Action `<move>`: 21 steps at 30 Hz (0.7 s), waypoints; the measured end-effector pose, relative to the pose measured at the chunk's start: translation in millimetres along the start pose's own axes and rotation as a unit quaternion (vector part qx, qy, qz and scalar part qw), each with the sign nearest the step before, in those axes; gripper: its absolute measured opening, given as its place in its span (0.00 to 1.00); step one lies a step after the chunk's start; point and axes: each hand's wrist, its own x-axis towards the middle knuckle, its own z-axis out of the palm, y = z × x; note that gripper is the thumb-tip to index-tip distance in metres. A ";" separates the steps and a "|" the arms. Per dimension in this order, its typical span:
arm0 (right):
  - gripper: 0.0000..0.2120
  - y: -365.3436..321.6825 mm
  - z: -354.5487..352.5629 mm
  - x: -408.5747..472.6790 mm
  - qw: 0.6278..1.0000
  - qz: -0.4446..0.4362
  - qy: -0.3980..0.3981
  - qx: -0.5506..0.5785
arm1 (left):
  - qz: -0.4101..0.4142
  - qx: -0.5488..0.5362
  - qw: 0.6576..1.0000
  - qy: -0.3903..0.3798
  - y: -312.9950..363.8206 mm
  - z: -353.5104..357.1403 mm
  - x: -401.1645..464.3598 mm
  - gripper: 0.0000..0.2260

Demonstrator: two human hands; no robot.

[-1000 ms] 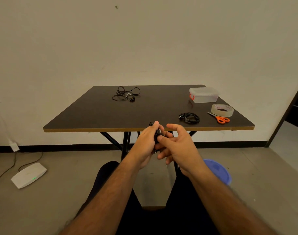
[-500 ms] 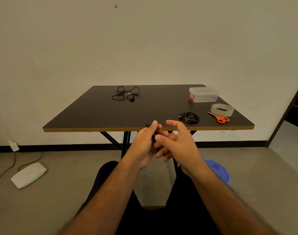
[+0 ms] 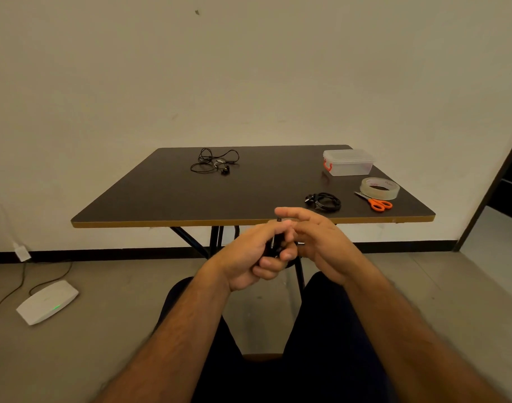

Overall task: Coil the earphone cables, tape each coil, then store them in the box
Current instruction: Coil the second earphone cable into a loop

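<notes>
Left hand: the left hand [image 3: 250,253] is held in front of the near table edge, fingers curled round a small bundle of black earphone cable [image 3: 275,247]; the thumb lies along the top of the bundle.
Right hand: the right hand [image 3: 321,242] is close against the left, its fingers loosely spread and half bent; the index finger reaches forward over the bundle. Its fingertips appear to touch the cable, but motion blur hides whether they pinch it.
Held cable: mostly hidden between the two hands; a short dark end sticks up just above the left thumb.
Finished coil: a coiled earphone [image 3: 324,201] lies on the table [image 3: 161,199] near the front edge, to the right of the hands and apart from them.
Loose earphone: an uncoiled earphone [image 3: 214,162] lies tangled toward the far side of the table, well apart from both hands.
Box: the clear box [image 3: 347,162] with a red latch stands at the far right corner, lid on.
Tape: the tape roll [image 3: 379,188] lies flat just in front of the box.
Scissors: orange-handled scissors [image 3: 375,202] lie just beside the tape, between it and the front edge.
Floor: a white router [image 3: 46,302] with a green light sits on the floor to the left.
</notes>
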 end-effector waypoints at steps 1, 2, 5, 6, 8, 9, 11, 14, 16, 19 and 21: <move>0.15 -0.1 -1.0 -0.3 0.999 0.003 -0.034 0.018 | -0.005 0.000 1.000 -0.012 0.3 0.7 -1.0 0.13; 0.16 0.2 -1.7 -0.3 0.998 0.001 -0.062 0.033 | -0.010 0.000 1.000 -0.019 0.4 0.4 -1.9 0.14; 0.16 1.1 -0.9 0.0 0.994 -0.011 -0.098 0.050 | -0.026 -0.006 0.999 -0.030 0.4 -4.9 -3.8 0.15; 0.16 2.0 -1.0 0.2 0.993 -0.018 -0.103 0.050 | -0.029 -0.011 0.999 -0.032 0.4 -6.9 -4.0 0.16; 0.15 3.5 -0.6 0.8 0.991 -0.029 -0.117 0.052 | -0.032 -0.021 0.999 -0.033 0.7 -10.6 -4.0 0.17; 0.14 3.7 0.4 0.6 0.991 -0.032 -0.119 0.055 | -0.035 -0.023 0.999 -0.032 0.9 -12.1 -3.9 0.17; 0.10 5.1 2.1 0.9 0.993 -0.043 -0.096 0.054 | -0.034 -0.017 0.999 -0.018 1.4 -13.9 -2.8 0.20; 0.06 11.3 6.5 5.6 0.996 -0.077 -0.030 0.019 | -0.027 -0.006 0.999 0.034 0.5 -16.3 0.6 0.23; 0.05 15.1 11.2 8.9 0.996 -0.093 0.008 -0.002 | -0.019 -0.002 0.996 0.082 -0.7 -18.4 3.3 0.24; 0.05 16.9 16.6 14.5 0.991 -0.110 0.061 -0.047 | 0.010 0.025 0.984 0.178 -0.4 -24.1 8.4 0.24; 0.04 15.5 19.1 19.2 0.987 -0.118 0.075 -0.085 | 0.033 0.045 0.972 0.227 0.9 -27.7 12.6 0.23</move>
